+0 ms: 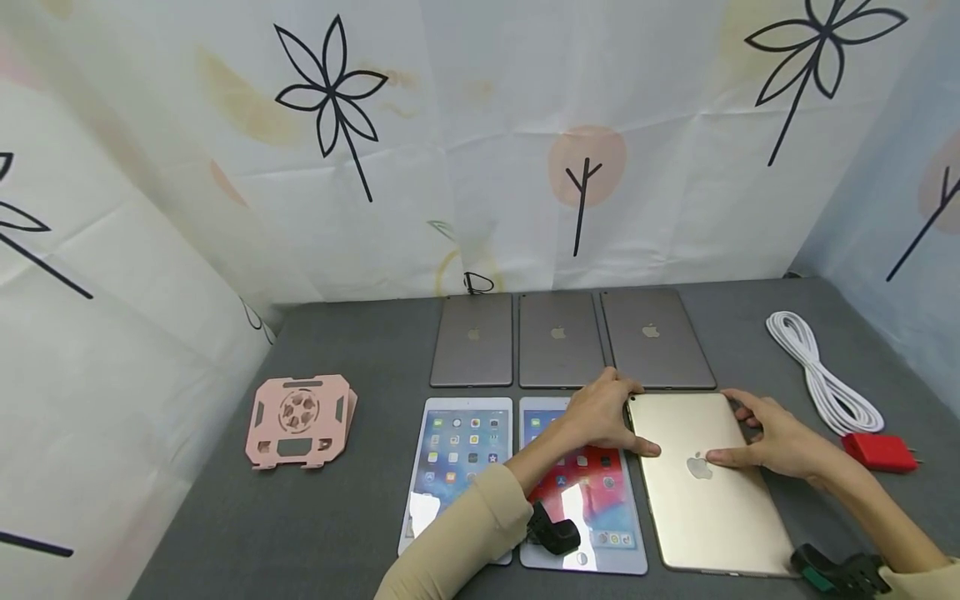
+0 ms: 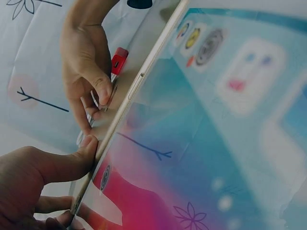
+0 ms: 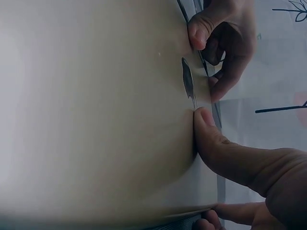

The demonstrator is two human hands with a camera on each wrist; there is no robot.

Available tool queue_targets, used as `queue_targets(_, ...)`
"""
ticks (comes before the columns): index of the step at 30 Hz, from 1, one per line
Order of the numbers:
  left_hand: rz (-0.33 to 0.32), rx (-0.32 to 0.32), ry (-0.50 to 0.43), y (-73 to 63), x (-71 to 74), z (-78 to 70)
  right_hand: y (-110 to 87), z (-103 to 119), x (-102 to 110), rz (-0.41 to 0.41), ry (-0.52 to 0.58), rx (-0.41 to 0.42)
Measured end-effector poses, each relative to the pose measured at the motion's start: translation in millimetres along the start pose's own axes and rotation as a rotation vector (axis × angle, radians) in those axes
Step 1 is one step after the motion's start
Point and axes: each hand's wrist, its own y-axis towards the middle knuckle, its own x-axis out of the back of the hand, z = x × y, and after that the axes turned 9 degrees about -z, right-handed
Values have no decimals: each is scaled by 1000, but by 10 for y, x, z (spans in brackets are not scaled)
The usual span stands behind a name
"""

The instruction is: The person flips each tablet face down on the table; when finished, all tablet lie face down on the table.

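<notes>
A gold tablet (image 1: 712, 517) lies back side up at the front right, its apple logo facing upward. My left hand (image 1: 603, 414) grips its far left corner, thumb on the back and fingers at the edge. From the other side my right hand (image 1: 776, 439) holds it, with the thumb pressed by the logo and the fingers around the right edge. The right wrist view shows the gold back (image 3: 105, 115) up close between both hands. Left of it, a white-framed tablet (image 1: 611, 517) lies screen up, partly covered by my left forearm. Another lit white tablet (image 1: 457, 442) lies farther left.
Three grey tablets (image 1: 472, 342) lie face down in a row at the back. A pink stand (image 1: 300, 421) sits at the left. At the right are a coiled white cable (image 1: 817, 367) and a red charger (image 1: 879, 452). Printed cloth walls (image 1: 487, 167) border the grey table (image 1: 337, 533).
</notes>
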Motion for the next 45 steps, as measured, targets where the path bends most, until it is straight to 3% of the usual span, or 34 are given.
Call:
queue_targets(16,-11,-58,11,-22,14,31,-2,44,20,49,-33,24)
queue_targets(25,-14,-62,14,-34,10,29,-12,32,30,47,-22,23)
queue_targets(29,-13,-71,13,-30,11,35,-24,54,28,10,-66,54)
queue_targets(33,11,-96,-28,-48,48,71,-37,164,-2,-69,-135,119)
queue_targets(36,35,-115,-119,-63,111,129,-28,309,-39,-100,-144,163)
queue_targets(40,79,-141,-221,-88,210,232,-4,514,-89,-85,-118,204)
queue_targets(45,91,-150,-225,-158,316,371,47,738,-182,-55,-64,244)
